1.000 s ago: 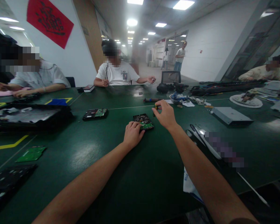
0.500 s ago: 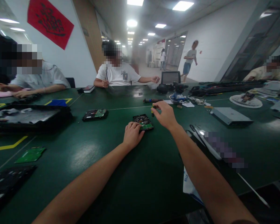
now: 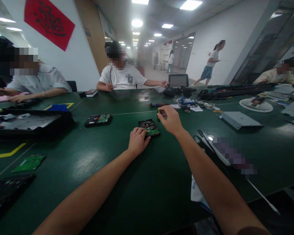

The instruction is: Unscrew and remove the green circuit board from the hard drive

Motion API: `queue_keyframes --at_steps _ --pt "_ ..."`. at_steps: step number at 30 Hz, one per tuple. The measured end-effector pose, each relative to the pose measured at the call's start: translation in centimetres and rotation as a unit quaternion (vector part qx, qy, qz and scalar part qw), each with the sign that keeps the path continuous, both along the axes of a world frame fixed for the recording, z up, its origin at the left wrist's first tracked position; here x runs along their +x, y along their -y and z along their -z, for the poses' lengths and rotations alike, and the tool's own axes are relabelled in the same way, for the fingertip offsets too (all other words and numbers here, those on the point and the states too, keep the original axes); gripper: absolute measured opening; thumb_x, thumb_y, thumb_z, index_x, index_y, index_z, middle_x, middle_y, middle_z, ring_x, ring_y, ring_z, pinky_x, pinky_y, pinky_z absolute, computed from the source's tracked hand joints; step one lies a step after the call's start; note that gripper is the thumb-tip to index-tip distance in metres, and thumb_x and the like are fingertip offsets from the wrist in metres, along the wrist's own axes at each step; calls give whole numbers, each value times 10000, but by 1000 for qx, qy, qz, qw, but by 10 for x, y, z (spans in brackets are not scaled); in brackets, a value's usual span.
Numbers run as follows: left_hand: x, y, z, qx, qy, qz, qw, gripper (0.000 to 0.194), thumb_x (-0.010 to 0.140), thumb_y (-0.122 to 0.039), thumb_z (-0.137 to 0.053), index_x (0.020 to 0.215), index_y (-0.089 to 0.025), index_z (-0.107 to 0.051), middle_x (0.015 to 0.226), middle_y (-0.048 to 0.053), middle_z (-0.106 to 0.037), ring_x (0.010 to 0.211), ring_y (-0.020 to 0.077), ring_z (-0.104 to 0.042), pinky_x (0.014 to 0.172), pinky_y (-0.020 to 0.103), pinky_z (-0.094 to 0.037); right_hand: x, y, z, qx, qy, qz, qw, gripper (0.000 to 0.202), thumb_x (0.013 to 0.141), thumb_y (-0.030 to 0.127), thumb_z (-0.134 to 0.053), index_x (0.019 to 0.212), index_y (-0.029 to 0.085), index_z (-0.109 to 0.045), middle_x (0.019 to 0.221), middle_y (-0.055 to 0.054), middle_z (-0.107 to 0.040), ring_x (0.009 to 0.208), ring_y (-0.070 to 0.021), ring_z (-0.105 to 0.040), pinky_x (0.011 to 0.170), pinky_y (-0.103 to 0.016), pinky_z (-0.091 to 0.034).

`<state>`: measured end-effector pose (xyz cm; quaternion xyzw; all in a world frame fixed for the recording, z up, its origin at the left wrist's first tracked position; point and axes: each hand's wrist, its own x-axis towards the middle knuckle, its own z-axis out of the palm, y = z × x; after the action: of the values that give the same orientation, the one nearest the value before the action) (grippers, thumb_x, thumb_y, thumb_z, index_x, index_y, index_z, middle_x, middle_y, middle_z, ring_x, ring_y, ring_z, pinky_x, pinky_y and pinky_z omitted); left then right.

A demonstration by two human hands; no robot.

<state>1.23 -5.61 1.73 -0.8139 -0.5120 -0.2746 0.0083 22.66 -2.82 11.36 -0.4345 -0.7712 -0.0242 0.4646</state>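
In the head view a hard drive [image 3: 150, 126] lies on the green table, its circuit board facing up. My left hand [image 3: 138, 139] grips its near left edge, with the thumb at the near side and the fingers across the corner. My right hand [image 3: 171, 119] pinches a small screwdriver [image 3: 158, 115] with a yellow and black handle. The screwdriver stands roughly upright just beyond the drive's right edge; I cannot tell whether its tip touches anything. Another hard drive [image 3: 98, 119] lies to the left, apart from both hands.
A black tray-like casing [image 3: 63, 121] and a loose green circuit board [image 3: 29, 163] lie left. To the right are a grey metal box [image 3: 241, 120], a white round grille [image 3: 256, 105] and cables. A dark cylindrical tool [image 3: 156, 105] lies beyond my right hand. Several people sit around the table.
My right hand and the screwdriver have shifted slightly away from the drive's right edge. My left hand stays on the drive. A person in the background has walked further right.
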Motion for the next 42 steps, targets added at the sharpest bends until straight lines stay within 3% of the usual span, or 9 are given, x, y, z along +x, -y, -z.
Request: queue_keyframes --at_steps 14,20,28,34,42 --pt "0 1 0 -3 0 -3 1000 316 941 -396 -642 1212 -242 -692 1292 91 -654 1268 336 -474 1044 505 -422 6 -4 2 2 -28 42 999 153 904 306 -638 1032 228 -607 1040 -97 -669 939 -266 -653 870 -444 -548" --pt "0 0 0 -5 3 -3 1000 317 942 -397 -638 1215 -246 -691 1286 92 -654 1270 337 -472 1056 511 -418 9 -7 1 -5 -18 10 1000 159 928 328 -622 1057 237 -644 1021 -81 -706 930 -265 -676 871 -448 -552" --pt "0 1 -1 -1 0 1 1000 315 954 -407 -621 1207 -235 -694 1276 95 -656 1262 339 -474 1053 508 -423 9 -6 2 0 -39 42 998 147 903 320 -649 1020 233 -651 1011 -76 -721 901 -264 -685 851 -437 -555" --pt "0 0 -1 -6 -3 -2 1000 314 956 -407 -622 1214 -244 -694 1281 92 -653 1262 335 -476 1049 506 -424 11 -4 0 17 1 27 999 209 906 275 -637 1107 231 -670 1093 -95 -682 960 -269 -657 903 -462 -540" --pt "-1 -1 1 7 -7 0 1000 325 956 -411 -627 1216 -227 -691 1283 86 -657 1253 325 -479 1041 496 -427 9 -6 1 19 -21 18 999 142 924 292 -635 1045 219 -645 1044 -86 -686 914 -250 -653 847 -419 -552"
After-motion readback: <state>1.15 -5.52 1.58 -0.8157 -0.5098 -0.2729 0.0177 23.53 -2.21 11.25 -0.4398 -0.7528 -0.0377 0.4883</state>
